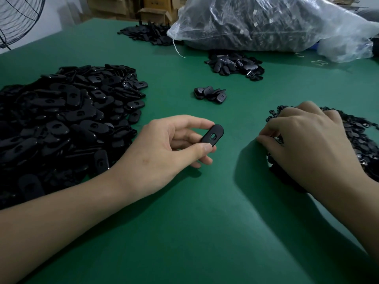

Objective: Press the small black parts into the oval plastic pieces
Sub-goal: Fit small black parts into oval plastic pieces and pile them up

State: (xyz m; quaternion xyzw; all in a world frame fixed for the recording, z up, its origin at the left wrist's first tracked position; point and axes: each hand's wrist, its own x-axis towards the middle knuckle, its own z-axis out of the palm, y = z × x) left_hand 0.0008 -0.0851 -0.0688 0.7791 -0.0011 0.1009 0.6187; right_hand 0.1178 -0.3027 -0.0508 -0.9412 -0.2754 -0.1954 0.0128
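Observation:
My left hand holds one black oval plastic piece between thumb and fingers, just above the green table, its slotted hole facing up. To its left lies a big heap of the same oval pieces. My right hand rests knuckles up on a pile of small black parts at the right, with its fingertips curled and pinching at the pile's near edge. Whether a small part is between those fingertips is hidden by the fingers.
A small cluster of oval pieces lies in the middle of the green table. Two more black piles sit further back. A large clear plastic bag of parts fills the back right. A fan stands at the far left.

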